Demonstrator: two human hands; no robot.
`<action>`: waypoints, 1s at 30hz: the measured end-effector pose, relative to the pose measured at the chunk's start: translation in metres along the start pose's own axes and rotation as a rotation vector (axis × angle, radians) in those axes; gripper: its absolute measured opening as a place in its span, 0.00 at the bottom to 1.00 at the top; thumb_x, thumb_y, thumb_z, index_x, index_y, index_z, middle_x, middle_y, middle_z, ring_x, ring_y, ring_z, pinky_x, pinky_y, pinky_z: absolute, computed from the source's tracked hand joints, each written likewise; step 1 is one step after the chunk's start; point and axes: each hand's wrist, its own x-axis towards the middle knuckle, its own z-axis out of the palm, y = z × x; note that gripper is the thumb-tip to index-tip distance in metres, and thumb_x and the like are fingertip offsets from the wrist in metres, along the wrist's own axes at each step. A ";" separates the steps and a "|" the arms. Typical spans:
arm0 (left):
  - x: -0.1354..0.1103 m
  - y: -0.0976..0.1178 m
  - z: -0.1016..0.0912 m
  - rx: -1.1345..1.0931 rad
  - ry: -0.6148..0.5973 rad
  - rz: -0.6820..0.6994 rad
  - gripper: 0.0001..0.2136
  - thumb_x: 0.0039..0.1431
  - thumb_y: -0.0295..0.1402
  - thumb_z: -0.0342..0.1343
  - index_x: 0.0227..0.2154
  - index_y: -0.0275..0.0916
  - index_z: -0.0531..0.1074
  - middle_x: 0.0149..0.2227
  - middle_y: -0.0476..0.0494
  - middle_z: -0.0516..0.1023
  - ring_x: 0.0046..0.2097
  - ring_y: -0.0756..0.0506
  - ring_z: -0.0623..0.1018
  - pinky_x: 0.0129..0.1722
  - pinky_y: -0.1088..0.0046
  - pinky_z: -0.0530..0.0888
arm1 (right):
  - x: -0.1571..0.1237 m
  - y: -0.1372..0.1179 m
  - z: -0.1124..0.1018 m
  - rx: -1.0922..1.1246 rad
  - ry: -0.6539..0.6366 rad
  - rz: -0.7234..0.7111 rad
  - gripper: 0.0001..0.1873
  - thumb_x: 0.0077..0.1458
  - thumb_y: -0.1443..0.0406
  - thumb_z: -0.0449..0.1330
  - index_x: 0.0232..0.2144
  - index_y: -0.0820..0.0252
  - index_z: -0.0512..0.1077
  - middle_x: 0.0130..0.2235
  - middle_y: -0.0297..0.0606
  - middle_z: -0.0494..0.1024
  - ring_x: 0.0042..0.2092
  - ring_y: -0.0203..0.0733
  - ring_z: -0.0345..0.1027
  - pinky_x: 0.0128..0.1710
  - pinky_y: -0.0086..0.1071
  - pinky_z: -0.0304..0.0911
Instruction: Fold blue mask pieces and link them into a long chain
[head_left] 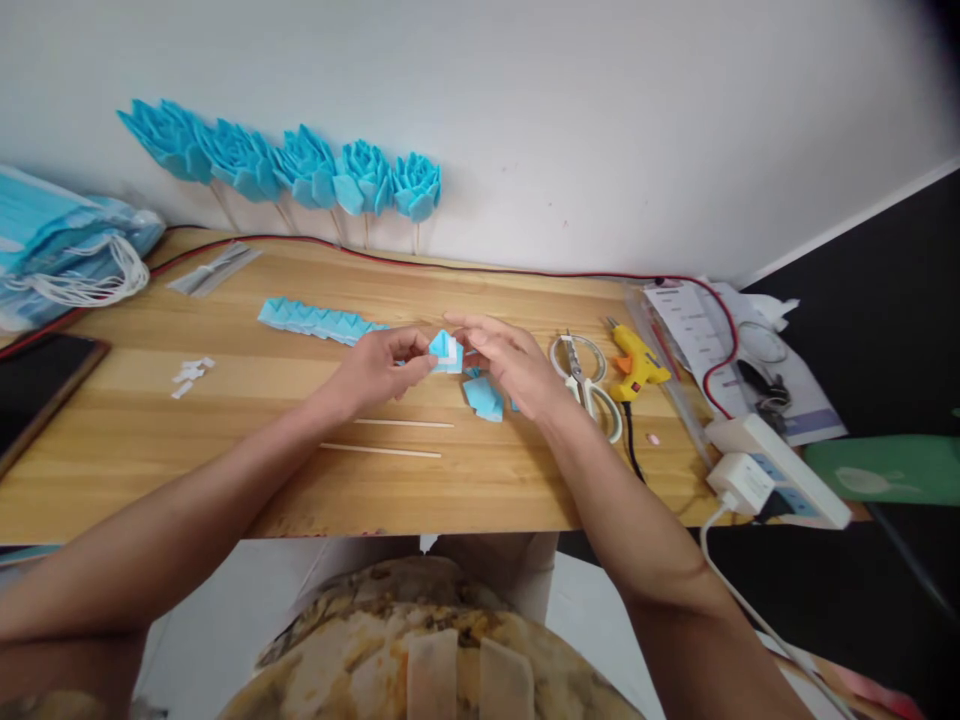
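Observation:
My left hand (382, 365) pinches the left edge of a small blue fabric square (448, 352), with one corner folded over and white showing along its edges. At its right side, my right hand (514, 365) has its fingers apart, the forefinger stretched over the top of the square; contact is unclear. Under the right hand lie loose blue pieces (484, 398), partly hidden. Behind the left hand runs a row of overlapping folded blue pieces (319, 320). Two thin wooden sticks (394, 454) lie on the table in front of the hands.
Several blue fabric flowers (304, 168) on sticks lean against the wall. White-handled scissors (577, 375) and a yellow glue gun (636, 362) lie right, near a power strip (780, 470). Left are white scraps (192, 374), a phone-like dark device (45, 390) and bagged blue masks (60, 240).

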 end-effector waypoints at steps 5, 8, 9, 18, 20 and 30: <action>-0.001 0.002 0.000 0.067 0.028 0.051 0.10 0.54 0.38 0.57 0.26 0.37 0.70 0.22 0.51 0.69 0.24 0.53 0.65 0.23 0.76 0.63 | 0.002 0.007 0.004 -0.152 0.015 -0.041 0.20 0.51 0.59 0.67 0.47 0.56 0.78 0.33 0.31 0.77 0.32 0.34 0.68 0.33 0.30 0.64; -0.001 0.004 -0.001 -0.006 0.096 0.044 0.11 0.56 0.39 0.58 0.26 0.37 0.69 0.21 0.52 0.67 0.22 0.53 0.64 0.21 0.76 0.62 | 0.003 0.011 0.006 -0.147 0.004 -0.062 0.20 0.51 0.61 0.66 0.47 0.55 0.77 0.34 0.32 0.77 0.33 0.34 0.68 0.34 0.30 0.64; -0.002 0.004 -0.001 -0.029 0.114 0.044 0.11 0.56 0.40 0.58 0.26 0.37 0.69 0.21 0.52 0.67 0.22 0.53 0.64 0.22 0.76 0.63 | 0.004 0.012 0.007 -0.140 0.003 -0.066 0.20 0.51 0.61 0.66 0.47 0.55 0.77 0.35 0.32 0.78 0.34 0.34 0.69 0.36 0.31 0.66; -0.002 -0.001 0.005 0.065 0.059 0.037 0.17 0.56 0.44 0.59 0.22 0.39 0.64 0.19 0.53 0.64 0.21 0.53 0.64 0.21 0.76 0.61 | 0.004 0.012 0.008 -0.180 0.101 -0.119 0.20 0.51 0.61 0.66 0.47 0.55 0.76 0.30 0.29 0.74 0.31 0.33 0.69 0.34 0.30 0.67; -0.002 -0.001 0.005 0.075 0.076 0.041 0.17 0.56 0.43 0.59 0.20 0.39 0.63 0.18 0.53 0.62 0.21 0.53 0.62 0.21 0.76 0.59 | 0.004 0.012 0.007 -0.175 0.091 -0.113 0.20 0.51 0.60 0.66 0.48 0.54 0.76 0.30 0.29 0.74 0.31 0.33 0.69 0.35 0.31 0.69; -0.002 -0.004 0.009 0.109 0.030 0.022 0.15 0.54 0.41 0.56 0.20 0.39 0.61 0.20 0.54 0.59 0.24 0.53 0.59 0.23 0.76 0.56 | 0.001 0.006 0.009 -0.149 0.034 -0.115 0.22 0.53 0.57 0.66 0.51 0.54 0.74 0.37 0.33 0.78 0.37 0.36 0.71 0.40 0.32 0.69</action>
